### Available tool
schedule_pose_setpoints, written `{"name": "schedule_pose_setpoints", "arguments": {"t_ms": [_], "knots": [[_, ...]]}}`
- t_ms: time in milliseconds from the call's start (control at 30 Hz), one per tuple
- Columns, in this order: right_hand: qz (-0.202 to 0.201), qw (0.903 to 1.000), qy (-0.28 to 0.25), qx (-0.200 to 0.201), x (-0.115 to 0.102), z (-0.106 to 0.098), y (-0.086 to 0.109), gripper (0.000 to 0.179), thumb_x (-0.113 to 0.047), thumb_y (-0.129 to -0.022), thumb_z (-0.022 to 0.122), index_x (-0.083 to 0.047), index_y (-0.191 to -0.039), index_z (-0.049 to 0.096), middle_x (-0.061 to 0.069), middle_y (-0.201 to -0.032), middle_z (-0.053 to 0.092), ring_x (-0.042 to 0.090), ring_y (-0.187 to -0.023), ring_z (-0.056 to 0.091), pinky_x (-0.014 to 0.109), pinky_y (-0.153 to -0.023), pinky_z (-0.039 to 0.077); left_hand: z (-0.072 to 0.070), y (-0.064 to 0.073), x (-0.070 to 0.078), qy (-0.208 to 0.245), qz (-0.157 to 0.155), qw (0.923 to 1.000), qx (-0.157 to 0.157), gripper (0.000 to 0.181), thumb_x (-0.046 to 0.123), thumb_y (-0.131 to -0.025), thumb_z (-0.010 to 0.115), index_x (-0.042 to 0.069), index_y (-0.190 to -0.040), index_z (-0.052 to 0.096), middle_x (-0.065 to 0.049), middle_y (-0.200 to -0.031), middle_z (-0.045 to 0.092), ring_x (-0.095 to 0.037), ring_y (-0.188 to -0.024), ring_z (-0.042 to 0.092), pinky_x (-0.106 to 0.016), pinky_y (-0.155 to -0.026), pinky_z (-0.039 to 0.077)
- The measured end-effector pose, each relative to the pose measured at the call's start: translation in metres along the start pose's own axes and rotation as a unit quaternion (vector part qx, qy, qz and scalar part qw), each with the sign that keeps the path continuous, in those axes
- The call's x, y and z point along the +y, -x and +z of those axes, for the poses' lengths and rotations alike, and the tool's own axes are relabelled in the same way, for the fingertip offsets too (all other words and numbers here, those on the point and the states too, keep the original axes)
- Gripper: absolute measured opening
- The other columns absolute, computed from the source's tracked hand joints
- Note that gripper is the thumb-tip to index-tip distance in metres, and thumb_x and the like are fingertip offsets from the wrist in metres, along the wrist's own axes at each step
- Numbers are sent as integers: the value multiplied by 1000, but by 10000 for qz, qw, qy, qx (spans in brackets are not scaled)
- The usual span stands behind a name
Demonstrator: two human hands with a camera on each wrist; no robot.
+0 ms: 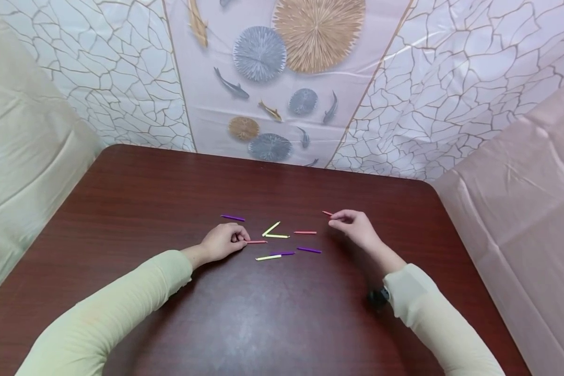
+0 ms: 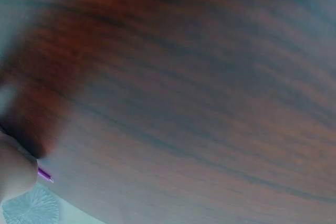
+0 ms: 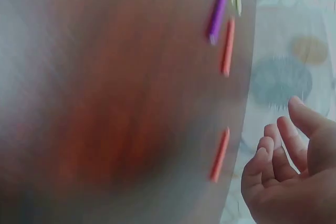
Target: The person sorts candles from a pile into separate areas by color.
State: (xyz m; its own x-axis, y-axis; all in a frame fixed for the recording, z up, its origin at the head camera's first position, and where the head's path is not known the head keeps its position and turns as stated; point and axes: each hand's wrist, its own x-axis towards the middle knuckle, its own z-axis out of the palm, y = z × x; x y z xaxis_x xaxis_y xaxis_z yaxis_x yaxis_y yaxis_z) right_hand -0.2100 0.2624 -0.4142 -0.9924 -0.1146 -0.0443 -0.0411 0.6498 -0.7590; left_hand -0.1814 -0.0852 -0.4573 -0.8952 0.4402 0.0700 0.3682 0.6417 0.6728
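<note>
Thin coloured sticks with pointed ends lie on the dark brown table (image 1: 244, 313). My left hand (image 1: 223, 241) rests low over it, curled thumb and forefinger pinching the left end of a red stick (image 1: 258, 242). The left wrist view shows only part of that hand (image 2: 16, 169), with a purple stick (image 2: 45, 175) beyond. My right hand (image 1: 354, 228) is beside another red stick (image 1: 327, 213). In the right wrist view that hand (image 3: 286, 174) has loosely bent fingers and the thumb apart, with a gap between it and the red stick (image 3: 220, 155).
Between the hands lie another red stick (image 1: 305, 232) and two yellow sticks (image 1: 278, 236) forming a V. A third yellow stick (image 1: 268, 257) touches a purple stick (image 1: 286, 253); another purple stick (image 1: 309, 250) is nearby. Behind the table hangs a patterned cloth (image 1: 272, 104).
</note>
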Motion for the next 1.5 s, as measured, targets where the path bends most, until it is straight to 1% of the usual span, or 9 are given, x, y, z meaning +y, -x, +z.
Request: {"name": "schedule_pose_setpoints", "arguments": {"t_ms": [100,233,333,567,767,1000,1267,1500], "knots": [[-156,9994,-86,-304,0,11,11,22,-12,-81,71,3,-96,69,4,-74,66,10,-59,53,22,-55,44,0,0,0,17,-22,10000,6,4,10,-81,67,9,-84,68,2,-75,59,-5,-69,48,-19,-64,39],[-411,9967,169,-681,6,24,23,19,-12,-78,73,1,-92,70,7,-74,67,5,-62,53,18,-58,44,0,1,-1,13,-10,10000,3,4,10,-81,66,9,-84,68,2,-75,58,-5,-68,47,-19,-64,38],[-532,9947,382,-792,9,30,28,17,-12,-77,75,-1,-89,71,7,-73,67,5,-62,52,18,-58,43,0,0,0,23,-27,10000,-18,4,10,-81,66,10,-84,68,3,-76,58,-5,-68,47,-19,-64,39],[-717,9918,767,-734,10,34,29,10,-11,-75,76,-4,-81,72,3,-68,64,8,-61,49,19,-57,41,1,0,0,36,-48,10000,-46,4,12,-82,66,10,-85,68,3,-77,58,-5,-69,47,-20,-65,39],[-840,9889,1031,-668,10,34,29,5,-10,-75,76,-7,-75,72,2,-67,67,6,-62,51,20,-59,42,1,0,0,48,26,10000,-32,4,13,-83,66,10,-86,68,3,-77,59,-5,-69,48,-20,-66,40],[-836,9886,1063,-659,8,36,29,5,-10,-74,76,-7,-74,72,3,-68,68,6,-62,51,20,-59,42,1,1,-1,47,42,10000,0,4,13,-84,66,10,-86,68,3,-77,59,-4,-69,48,-20,-65,40],[-666,9895,1079,-700,10,35,29,5,-13,-76,75,-8,-76,73,1,-70,68,6,-63,52,21,-60,43,0,1,1,47,117,9999,28,4,12,-83,66,10,-85,68,2,-75,60,-3,-67,48,-19,-64,40],[-692,9894,1047,-724,10,35,28,6,-13,-76,75,-8,-75,73,3,-70,69,7,-63,51,21,-59,42,0,0,0,56,102,9999,25,4,12,-84,66,11,-86,68,2,-75,61,-3,-67,48,-19,-64,40]]}}
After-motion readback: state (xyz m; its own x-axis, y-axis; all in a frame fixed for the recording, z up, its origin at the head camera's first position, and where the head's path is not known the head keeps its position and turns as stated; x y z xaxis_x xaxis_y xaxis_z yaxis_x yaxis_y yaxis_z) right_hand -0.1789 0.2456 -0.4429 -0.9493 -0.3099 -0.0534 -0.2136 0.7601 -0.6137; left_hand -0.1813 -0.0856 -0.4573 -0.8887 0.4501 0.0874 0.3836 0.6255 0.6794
